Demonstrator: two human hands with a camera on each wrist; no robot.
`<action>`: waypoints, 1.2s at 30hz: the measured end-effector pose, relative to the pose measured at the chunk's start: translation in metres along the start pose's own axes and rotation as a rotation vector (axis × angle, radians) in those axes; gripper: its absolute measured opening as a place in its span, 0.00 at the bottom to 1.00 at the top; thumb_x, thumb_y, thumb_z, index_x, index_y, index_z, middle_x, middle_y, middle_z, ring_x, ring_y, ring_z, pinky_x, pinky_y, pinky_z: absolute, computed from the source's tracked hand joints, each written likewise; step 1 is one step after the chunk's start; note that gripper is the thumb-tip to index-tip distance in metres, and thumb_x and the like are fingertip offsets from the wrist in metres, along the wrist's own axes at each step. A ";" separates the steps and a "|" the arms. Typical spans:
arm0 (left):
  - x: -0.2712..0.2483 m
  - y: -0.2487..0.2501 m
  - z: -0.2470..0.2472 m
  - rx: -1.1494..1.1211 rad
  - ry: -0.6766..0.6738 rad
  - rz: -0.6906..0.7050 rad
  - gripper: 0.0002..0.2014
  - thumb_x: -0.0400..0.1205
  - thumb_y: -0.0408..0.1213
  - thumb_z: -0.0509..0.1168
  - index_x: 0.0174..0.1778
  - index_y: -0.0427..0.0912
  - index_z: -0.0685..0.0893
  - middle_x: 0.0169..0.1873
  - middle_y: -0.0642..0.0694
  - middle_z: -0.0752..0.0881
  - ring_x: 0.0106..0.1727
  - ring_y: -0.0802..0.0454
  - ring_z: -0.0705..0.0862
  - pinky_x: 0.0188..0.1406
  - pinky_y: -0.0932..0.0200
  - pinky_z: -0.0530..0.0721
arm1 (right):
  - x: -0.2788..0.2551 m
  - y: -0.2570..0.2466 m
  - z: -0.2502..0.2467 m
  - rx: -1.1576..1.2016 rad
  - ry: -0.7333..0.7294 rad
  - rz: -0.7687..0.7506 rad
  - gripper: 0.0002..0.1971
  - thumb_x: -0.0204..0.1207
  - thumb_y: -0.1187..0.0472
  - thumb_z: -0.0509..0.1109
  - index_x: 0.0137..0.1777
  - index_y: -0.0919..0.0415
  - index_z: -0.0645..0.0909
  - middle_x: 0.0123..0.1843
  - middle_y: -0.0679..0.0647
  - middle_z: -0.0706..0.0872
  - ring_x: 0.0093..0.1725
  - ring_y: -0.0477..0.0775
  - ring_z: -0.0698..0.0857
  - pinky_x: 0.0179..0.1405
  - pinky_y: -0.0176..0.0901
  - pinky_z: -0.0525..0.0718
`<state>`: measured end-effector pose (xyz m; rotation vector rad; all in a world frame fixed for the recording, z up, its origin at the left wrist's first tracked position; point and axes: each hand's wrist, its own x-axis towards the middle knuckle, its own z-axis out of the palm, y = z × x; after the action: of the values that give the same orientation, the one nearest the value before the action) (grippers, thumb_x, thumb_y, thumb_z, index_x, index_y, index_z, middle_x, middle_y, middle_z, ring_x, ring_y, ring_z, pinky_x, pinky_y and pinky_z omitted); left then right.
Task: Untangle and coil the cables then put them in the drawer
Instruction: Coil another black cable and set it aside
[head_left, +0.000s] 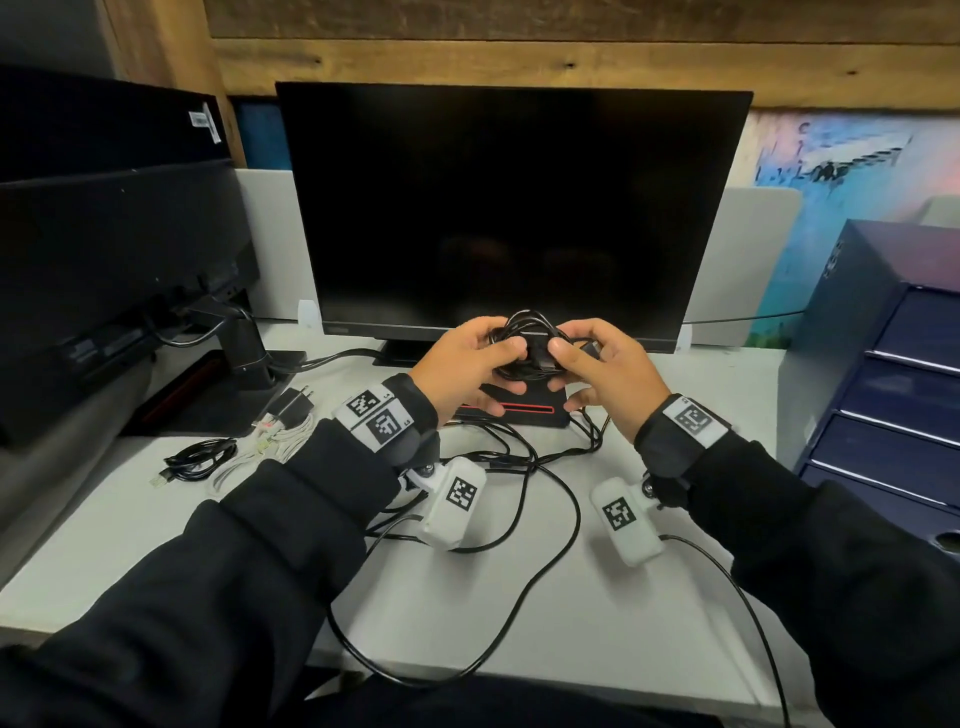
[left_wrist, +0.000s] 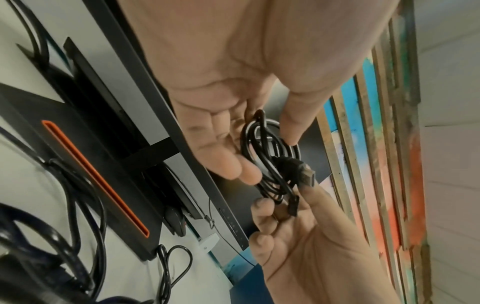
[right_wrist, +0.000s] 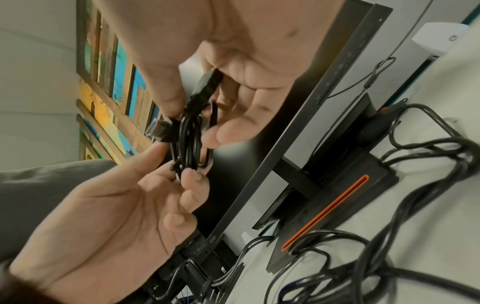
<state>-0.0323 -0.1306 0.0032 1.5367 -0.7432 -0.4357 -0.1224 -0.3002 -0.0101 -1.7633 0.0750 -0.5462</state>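
The coiling step is in hand, and it looks close to done for this one cable. Both hands hold a small black coiled cable (head_left: 524, 340) up in the air, above the counter (head_left: 156, 519) and just in front of the dark monitor (head_left: 514, 208). The left hand (head_left: 460, 364) grips the left side of the coil, thumb over the loops and fingers curled beneath. The right hand (head_left: 605, 371) pinches the right side, its thumb and forefinger closed on a plug end (right_wrist: 207, 84) and the loops together.

In the head view the coil is a flattened oval with its long axis running left to right between the two hands. In the left wrist view a second plug (left_wrist: 305, 171) sticks out of the bundle at an angle, towards the painted wall, so the loose ends are not yet tucked in.

The next move probably calls for securing those ends around or through the loops so the coil does not spring open, then carrying it right to the blue drawer unit (head_left: 883, 364). None of its drawers looks open from here, so one hand would have to free itself to pull one out.

Much is left: a tangle of black cables (head_left: 519, 467) sprawls on the counter beneath the hands, and a coiled black cable (head_left: 195, 460) and white cables (head_left: 270, 439) wait at the left.
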 end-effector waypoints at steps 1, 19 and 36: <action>0.000 0.000 -0.001 -0.020 0.006 -0.013 0.12 0.88 0.39 0.62 0.68 0.45 0.79 0.53 0.43 0.87 0.42 0.48 0.91 0.28 0.54 0.88 | 0.000 0.000 0.000 0.002 -0.008 0.014 0.10 0.84 0.56 0.69 0.62 0.57 0.81 0.50 0.58 0.89 0.40 0.51 0.91 0.31 0.45 0.88; 0.000 0.001 -0.006 0.065 -0.014 -0.001 0.12 0.88 0.38 0.63 0.65 0.39 0.82 0.48 0.41 0.88 0.46 0.40 0.93 0.30 0.53 0.90 | -0.002 0.001 -0.004 -0.707 -0.063 -0.258 0.16 0.86 0.53 0.59 0.71 0.47 0.79 0.52 0.46 0.90 0.51 0.47 0.88 0.55 0.54 0.89; 0.004 -0.005 -0.010 0.361 -0.035 0.138 0.10 0.90 0.43 0.57 0.57 0.41 0.79 0.33 0.46 0.79 0.30 0.45 0.90 0.17 0.61 0.73 | -0.003 -0.018 -0.008 -1.055 -0.042 -0.472 0.14 0.87 0.47 0.59 0.61 0.55 0.78 0.42 0.52 0.90 0.39 0.55 0.87 0.37 0.49 0.86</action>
<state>-0.0219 -0.1264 0.0000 1.8024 -0.9881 -0.2329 -0.1328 -0.3014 0.0068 -2.8539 -0.1114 -0.9036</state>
